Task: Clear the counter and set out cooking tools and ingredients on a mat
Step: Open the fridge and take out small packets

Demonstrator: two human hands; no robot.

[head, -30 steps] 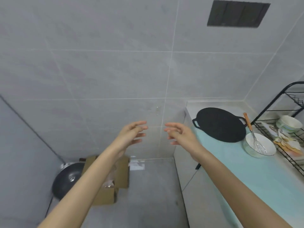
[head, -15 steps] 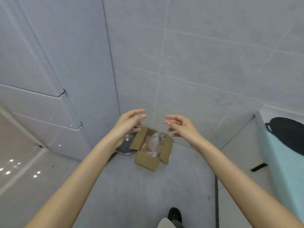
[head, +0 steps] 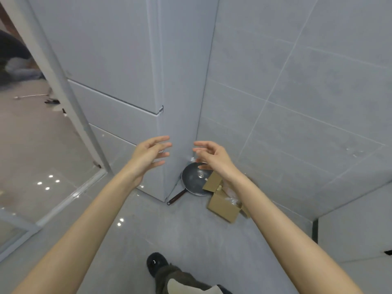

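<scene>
Your left hand (head: 148, 153) and right hand (head: 212, 157) hover with fingers (head: 162, 145) loosely spread, holding nothing, above the pan (head: 192, 180) and cardboard box (head: 223, 205) in the floor's corner.

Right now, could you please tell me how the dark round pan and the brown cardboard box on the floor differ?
The dark round pan has a long reddish-brown handle; the brown cardboard box is rectangular, without one. The pan shows a small knob at its centre; the box is open, with clear plastic inside. The pan sits nearer the wall corner, the box to its right. Both rest on the grey floor.
</scene>
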